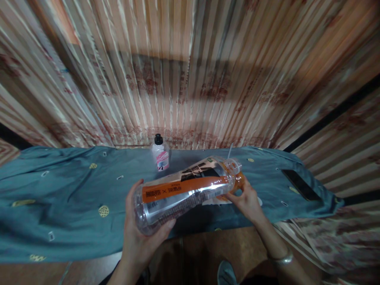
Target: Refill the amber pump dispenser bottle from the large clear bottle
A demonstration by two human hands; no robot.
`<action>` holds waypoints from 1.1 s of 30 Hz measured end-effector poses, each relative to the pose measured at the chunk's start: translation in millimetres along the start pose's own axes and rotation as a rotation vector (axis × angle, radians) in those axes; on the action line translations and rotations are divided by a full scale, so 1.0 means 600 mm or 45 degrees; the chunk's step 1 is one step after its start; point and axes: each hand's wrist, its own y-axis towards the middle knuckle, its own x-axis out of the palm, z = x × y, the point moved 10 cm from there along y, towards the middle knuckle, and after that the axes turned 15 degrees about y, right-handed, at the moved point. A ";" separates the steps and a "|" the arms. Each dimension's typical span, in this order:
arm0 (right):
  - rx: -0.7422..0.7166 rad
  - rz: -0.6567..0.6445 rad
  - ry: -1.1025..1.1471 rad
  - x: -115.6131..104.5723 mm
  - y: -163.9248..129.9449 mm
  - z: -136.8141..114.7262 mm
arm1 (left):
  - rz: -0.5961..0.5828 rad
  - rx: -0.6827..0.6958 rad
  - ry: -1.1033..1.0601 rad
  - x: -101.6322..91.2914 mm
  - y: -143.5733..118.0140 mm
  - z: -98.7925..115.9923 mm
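Head view is showing a person holding a clear plastic bottle (187, 190) lying nearly on its side, above the near edge of a blue-green cloth (59, 190) that is covering a low surface. The bottle is wearing an orange, black and white label, and its neck is pointing to the far right while its base is coming toward the near left. The left hand (139, 233) is cupping the base from below, with the thumb lying up the left side and the fingers wrapping under the bottom. The right hand (246, 200) is grasping the neck end, its fingers closing around an orange cap (240, 180) there; whether the cap is fully seated cannot be told. A metal bangle (282, 259) is sitting on the right wrist. Farther back, near the middle of the cloth, a small clear bottle (160, 153) with a black cap and a pink label is standing upright, well apart from the hands. At the right end of the cloth a dark flat phone (299, 184) is lying. Striped patterned fabric (190, 79) is hanging behind everything.
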 end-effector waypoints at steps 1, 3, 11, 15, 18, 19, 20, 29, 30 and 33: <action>-0.001 0.000 0.002 0.000 0.000 0.001 | 0.001 -0.005 0.003 0.000 0.000 0.000; -0.001 0.011 -0.001 -0.002 0.000 0.002 | 0.007 -0.007 0.009 -0.001 0.000 0.000; 0.014 0.017 0.018 -0.001 0.001 0.001 | 0.019 0.016 -0.011 0.000 0.000 0.003; 0.012 0.016 0.024 0.000 0.001 -0.001 | 0.007 -0.001 -0.003 0.000 0.001 0.002; 0.012 0.023 0.018 0.000 0.000 -0.002 | 0.006 -0.020 -0.018 0.000 0.001 0.000; 0.011 0.022 0.017 0.000 0.000 -0.003 | 0.006 -0.022 -0.023 0.000 0.000 0.001; 0.008 0.018 0.017 0.000 0.000 -0.003 | 0.008 -0.022 -0.023 0.000 0.000 0.001; 0.003 0.020 0.004 -0.002 0.001 -0.001 | 0.017 -0.021 0.001 -0.001 0.002 0.002; 0.003 0.021 0.007 -0.002 0.001 0.000 | 0.020 -0.020 -0.002 -0.002 0.002 0.002; 0.004 0.018 0.029 -0.001 0.001 0.000 | 0.027 -0.009 -0.006 -0.001 0.001 0.003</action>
